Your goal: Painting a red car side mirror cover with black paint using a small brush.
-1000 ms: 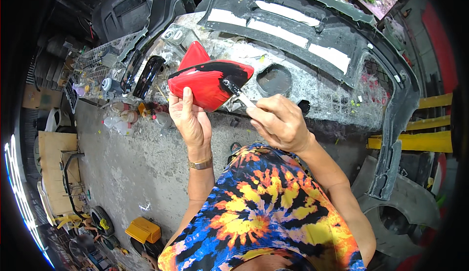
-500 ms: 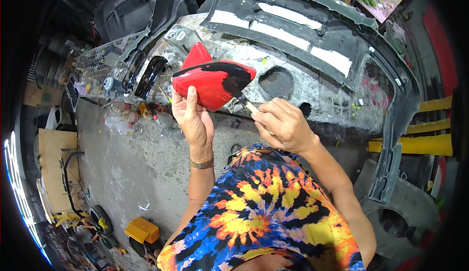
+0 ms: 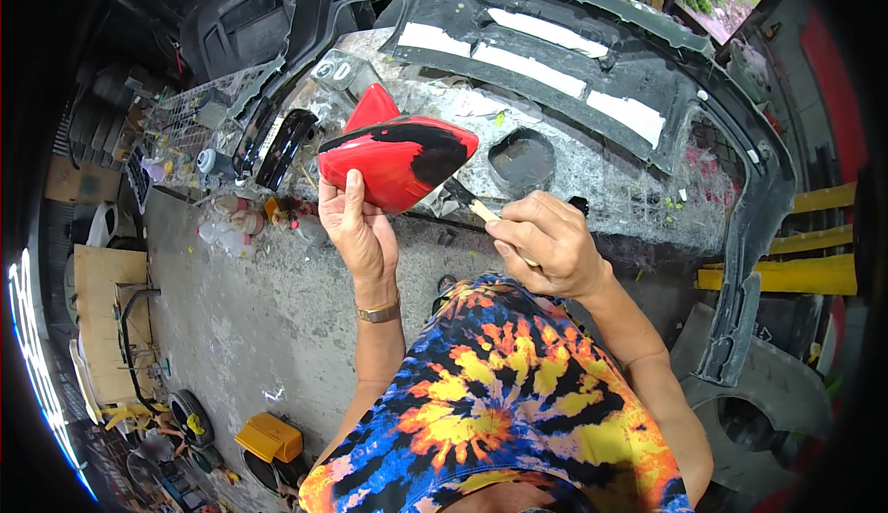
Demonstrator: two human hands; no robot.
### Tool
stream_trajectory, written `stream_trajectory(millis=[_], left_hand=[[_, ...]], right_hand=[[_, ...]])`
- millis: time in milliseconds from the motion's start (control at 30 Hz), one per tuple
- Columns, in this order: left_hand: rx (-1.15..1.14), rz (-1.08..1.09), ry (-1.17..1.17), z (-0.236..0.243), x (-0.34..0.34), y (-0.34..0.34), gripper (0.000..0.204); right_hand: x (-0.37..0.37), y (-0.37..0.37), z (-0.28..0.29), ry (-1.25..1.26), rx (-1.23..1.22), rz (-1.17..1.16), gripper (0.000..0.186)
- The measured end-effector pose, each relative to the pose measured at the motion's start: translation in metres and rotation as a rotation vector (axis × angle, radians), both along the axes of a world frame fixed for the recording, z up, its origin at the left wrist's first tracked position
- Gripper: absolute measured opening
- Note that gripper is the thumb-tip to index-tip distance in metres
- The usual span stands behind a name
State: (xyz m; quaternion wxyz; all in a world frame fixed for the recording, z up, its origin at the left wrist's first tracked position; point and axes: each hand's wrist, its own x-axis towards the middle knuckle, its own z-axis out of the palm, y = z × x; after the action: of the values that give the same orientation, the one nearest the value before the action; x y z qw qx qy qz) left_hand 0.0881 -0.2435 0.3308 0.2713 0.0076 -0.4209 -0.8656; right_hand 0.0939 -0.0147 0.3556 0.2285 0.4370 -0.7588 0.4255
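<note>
The left hand (image 3: 363, 229) pinches the red-and-black shell (image 3: 393, 163), long axis crosswise, tapered tip rightward; the right hand (image 3: 553, 245) pinches a dark-tipped stick (image 3: 480, 210) pointing up-left.

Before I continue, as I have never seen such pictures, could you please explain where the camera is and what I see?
There is no machine: these are a person's two bare hands. A wide camera on the person's head looks down, so straight edges bend near the rim. The left hand holds a red part, partly black on its surface. The right hand holds a stick with a dark end. Beyond them, a big dark panel with white strips spreads over the table.
</note>
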Motion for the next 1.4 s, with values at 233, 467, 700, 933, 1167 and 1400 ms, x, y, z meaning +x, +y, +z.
stream_trajectory(millis=[233,467,700,933,1167,1400], left_hand=[[-0.060,-0.003,0.017,0.000,0.005,-0.002,0.028],[-0.061,-0.037,0.007,-0.005,0.008,-0.006,0.028],[-0.071,-0.065,0.023,-0.005,0.008,-0.006,0.029],[-0.082,-0.083,0.063,-0.007,0.008,-0.016,0.031],[-0.136,-0.100,0.043,-0.013,0.011,-0.006,0.033],[-0.164,-0.079,0.037,-0.015,0.010,-0.012,0.037]], right_hand=[[-0.021,-0.009,0.001,0.114,0.008,-0.014,0.021],[-0.007,0.006,0.014,0.109,-0.026,0.006,0.022],[-0.019,0.006,0.004,0.064,0.083,-0.009,0.019],[-0.011,0.020,0.012,0.072,-0.022,0.001,0.023],[-0.015,0.003,0.009,0.151,0.091,0.049,0.021],[-0.007,0.069,-0.020,-0.245,-0.120,-0.128,0.008]])
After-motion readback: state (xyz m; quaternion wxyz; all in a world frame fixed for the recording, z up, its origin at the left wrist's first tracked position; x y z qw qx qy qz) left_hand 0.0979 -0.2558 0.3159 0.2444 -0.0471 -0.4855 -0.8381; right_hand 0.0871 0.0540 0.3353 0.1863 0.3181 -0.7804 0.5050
